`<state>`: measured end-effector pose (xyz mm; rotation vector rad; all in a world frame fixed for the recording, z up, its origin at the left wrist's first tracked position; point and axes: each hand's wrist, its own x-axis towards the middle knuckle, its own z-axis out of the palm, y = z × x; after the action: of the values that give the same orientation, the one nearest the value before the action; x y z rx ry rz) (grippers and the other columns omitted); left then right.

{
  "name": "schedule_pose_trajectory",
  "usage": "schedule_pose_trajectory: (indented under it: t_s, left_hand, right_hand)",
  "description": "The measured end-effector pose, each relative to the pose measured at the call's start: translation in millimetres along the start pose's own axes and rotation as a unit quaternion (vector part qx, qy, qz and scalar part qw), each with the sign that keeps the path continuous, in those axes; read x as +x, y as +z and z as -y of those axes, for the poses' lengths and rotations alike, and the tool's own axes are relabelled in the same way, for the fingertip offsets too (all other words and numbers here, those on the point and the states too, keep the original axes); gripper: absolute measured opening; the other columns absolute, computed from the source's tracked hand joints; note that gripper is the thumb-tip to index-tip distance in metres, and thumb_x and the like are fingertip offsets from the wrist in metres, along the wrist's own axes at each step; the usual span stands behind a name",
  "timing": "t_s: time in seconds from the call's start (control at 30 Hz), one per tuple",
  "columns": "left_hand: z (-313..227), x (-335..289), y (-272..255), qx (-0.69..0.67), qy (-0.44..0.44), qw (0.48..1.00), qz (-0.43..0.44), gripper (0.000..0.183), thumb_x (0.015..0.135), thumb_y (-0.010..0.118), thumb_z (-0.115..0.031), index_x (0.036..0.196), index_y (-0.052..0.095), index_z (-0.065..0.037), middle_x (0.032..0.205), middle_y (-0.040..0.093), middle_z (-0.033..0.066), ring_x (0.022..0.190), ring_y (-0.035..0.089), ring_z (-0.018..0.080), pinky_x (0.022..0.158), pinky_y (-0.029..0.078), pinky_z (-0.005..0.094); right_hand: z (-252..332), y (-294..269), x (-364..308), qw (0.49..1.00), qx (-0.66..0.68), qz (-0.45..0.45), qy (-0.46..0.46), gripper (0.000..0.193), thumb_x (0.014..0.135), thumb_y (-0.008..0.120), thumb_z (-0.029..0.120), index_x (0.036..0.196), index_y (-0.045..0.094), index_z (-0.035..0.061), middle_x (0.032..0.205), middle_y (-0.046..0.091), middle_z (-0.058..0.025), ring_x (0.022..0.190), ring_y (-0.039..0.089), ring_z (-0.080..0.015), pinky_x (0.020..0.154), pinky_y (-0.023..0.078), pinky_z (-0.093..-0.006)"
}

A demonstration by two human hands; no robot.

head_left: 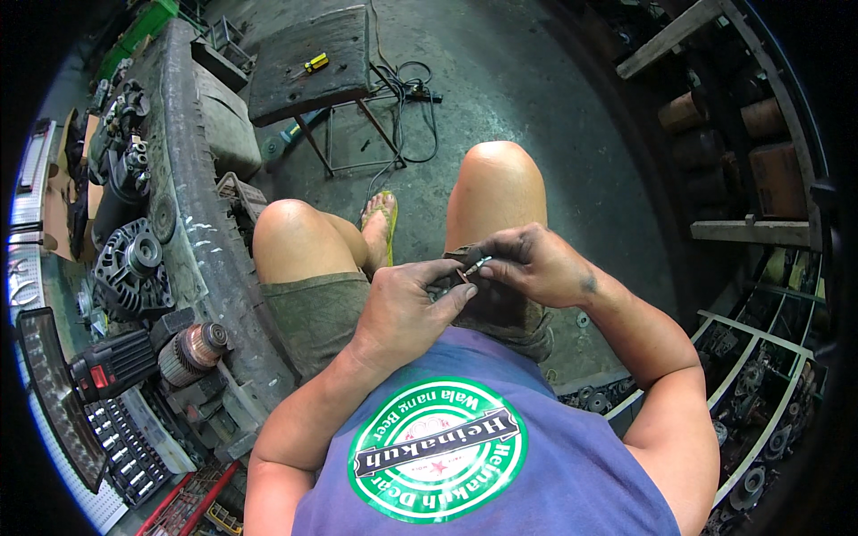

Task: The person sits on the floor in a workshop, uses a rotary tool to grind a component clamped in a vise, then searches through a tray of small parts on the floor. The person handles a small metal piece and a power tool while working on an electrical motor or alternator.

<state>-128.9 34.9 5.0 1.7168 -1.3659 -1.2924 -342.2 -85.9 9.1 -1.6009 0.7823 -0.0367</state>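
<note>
Both hands meet above my lap, fingers blackened with grime. Between the thumb and fingers of my right hand [536, 265] is a small silver rod-like metal part [479, 265], its tip pointing toward the other hand. My left hand [413, 302] pinches a small thin copper-coloured piece [462, 276] with thumb and forefinger. The two small parts are close together and seem to touch, though the fingers cover much of them. I cannot tell their exact kind.
On the bench [183, 179] at left are an alternator [134, 259], a copper-wound armature [193, 353], a black power tool [114, 364] and a socket set [125, 447]. Ahead, a yellow-handled screwdriver [316, 62] lies on a low table [268, 94]; cables [411, 98] trail beside it. Parts racks [760, 232] stand right.
</note>
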Motion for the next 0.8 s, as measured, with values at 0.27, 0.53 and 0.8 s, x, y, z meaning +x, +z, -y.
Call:
schedule_pose_trajectory:
  t_s: [0.27, 0.53, 0.8]
  left_hand:
    - [-6.1, -3.7, -1.3, 0.045, 0.017, 0.999, -0.004, 0.039, 0.093, 0.086, -0.024, 0.123, 0.079, 0.0, 0.102, 0.081, 0.0221, 0.088, 0.081, 0.0296, 0.082, 0.062, 0.0391]
    - [-3.9, -0.6, -1.4, 0.012, 0.036, 0.999, -0.012, 0.034, 0.095, 0.084, -0.02, 0.123, 0.08, -0.001, 0.102, 0.081, 0.0215, 0.09, 0.081, 0.0292, 0.082, 0.061, 0.0386]
    - [-3.6, -0.4, -1.1, -0.002, 0.016, 1.0, -0.002, 0.034, 0.095, 0.084, -0.02, 0.123, 0.08, -0.001, 0.102, 0.081, 0.0211, 0.089, 0.081, 0.0272, 0.082, 0.061, 0.0378]
  right_hand:
    - [5.4, -0.1, 6.7, 0.993, -0.116, 0.001, 0.031, 0.033, 0.111, 0.064, 0.03, 0.124, 0.078, 0.0034, 0.111, 0.079, -0.0225, 0.1, 0.078, -0.0342, 0.09, 0.059, -0.0456]
    - [-11.5, 8.7, 6.8, 0.997, 0.06, -0.047, -0.015, 0.027, 0.106, 0.073, 0.022, 0.122, 0.079, 0.0014, 0.109, 0.082, -0.0145, 0.1, 0.077, -0.0209, 0.091, 0.06, -0.0386]
    - [0.8, 2.0, 2.6, 0.999, -0.018, -0.032, 0.008, 0.025, 0.107, 0.072, 0.021, 0.117, 0.079, -0.0006, 0.103, 0.082, -0.0167, 0.095, 0.078, -0.0246, 0.088, 0.06, -0.04]
